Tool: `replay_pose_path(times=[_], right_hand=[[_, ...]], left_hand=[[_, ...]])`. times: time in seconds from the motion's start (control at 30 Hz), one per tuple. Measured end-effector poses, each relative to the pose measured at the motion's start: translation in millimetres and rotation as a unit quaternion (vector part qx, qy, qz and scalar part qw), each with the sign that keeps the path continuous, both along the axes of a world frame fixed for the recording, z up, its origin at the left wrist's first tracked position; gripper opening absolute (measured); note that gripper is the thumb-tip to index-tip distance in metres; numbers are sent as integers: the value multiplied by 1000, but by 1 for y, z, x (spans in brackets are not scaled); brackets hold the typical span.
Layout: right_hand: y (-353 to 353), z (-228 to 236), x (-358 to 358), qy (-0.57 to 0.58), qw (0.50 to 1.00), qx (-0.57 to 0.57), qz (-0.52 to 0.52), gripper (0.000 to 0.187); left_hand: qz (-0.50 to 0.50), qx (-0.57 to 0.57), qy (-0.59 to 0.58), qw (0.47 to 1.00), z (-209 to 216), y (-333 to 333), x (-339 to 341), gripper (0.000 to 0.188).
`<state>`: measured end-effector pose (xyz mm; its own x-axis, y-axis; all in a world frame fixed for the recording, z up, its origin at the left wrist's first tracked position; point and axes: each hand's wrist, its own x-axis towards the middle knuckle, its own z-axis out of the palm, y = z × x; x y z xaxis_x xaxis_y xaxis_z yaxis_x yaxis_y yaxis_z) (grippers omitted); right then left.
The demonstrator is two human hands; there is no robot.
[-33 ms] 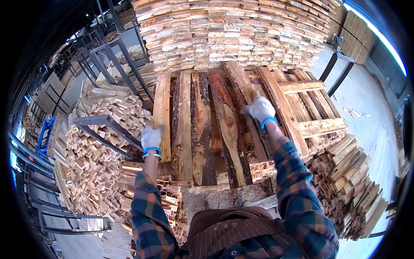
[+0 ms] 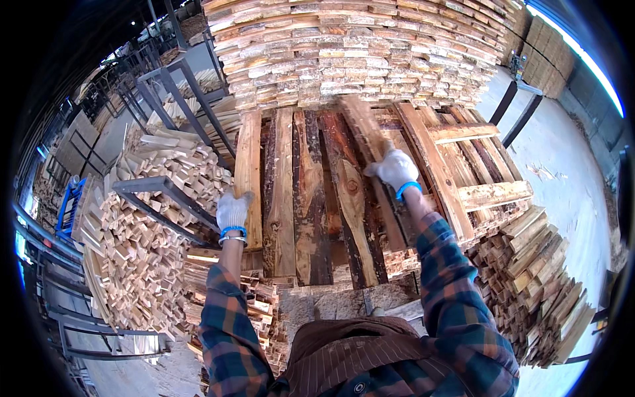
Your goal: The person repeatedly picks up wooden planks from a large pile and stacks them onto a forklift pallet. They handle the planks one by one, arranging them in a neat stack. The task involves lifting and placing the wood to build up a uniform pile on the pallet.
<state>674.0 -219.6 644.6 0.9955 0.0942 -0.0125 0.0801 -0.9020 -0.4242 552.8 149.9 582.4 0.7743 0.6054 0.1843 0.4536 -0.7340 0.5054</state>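
Observation:
In a white knit glove with a blue wristband, my left hand [image 2: 232, 210] grips the near left edge of a pale wooden board [image 2: 249, 155], its thumb on top. My right hand [image 2: 395, 168], gloved the same way, is closed on a slanting wooden board [image 2: 362, 122], which is blurred by motion. Its fingers are partly hidden behind the glove. Between my hands lie several rough boards with dark bark edges, among them a knotty board [image 2: 350, 192]. To the right of my right hand is another long board [image 2: 433, 169].
Behind the boards rises a tall stack of planks [image 2: 357, 56]. Crosswise slats [image 2: 493, 196] lie at the right. Heaps of short offcuts [image 2: 142, 251] and stacked sticks [image 2: 536, 291] flank the work. Dark metal frames [image 2: 165, 188] stand at the left, and a metal post [image 2: 506, 109] at the right.
My right hand has shifted slightly to the left, and the board in it has moved a little the same way. My left hand stays in place.

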Motion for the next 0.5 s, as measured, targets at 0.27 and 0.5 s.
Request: replay_pose_path(times=[0.27,0.5], right_hand=[[31,-5,2,0,981,179,72,90],[-53,-36,27,40,935,334,111,78]], left_hand=[[-13,38,-27,999,-4,4,-1,56],[-7,25,-5,1000,11,-10,2,57]])
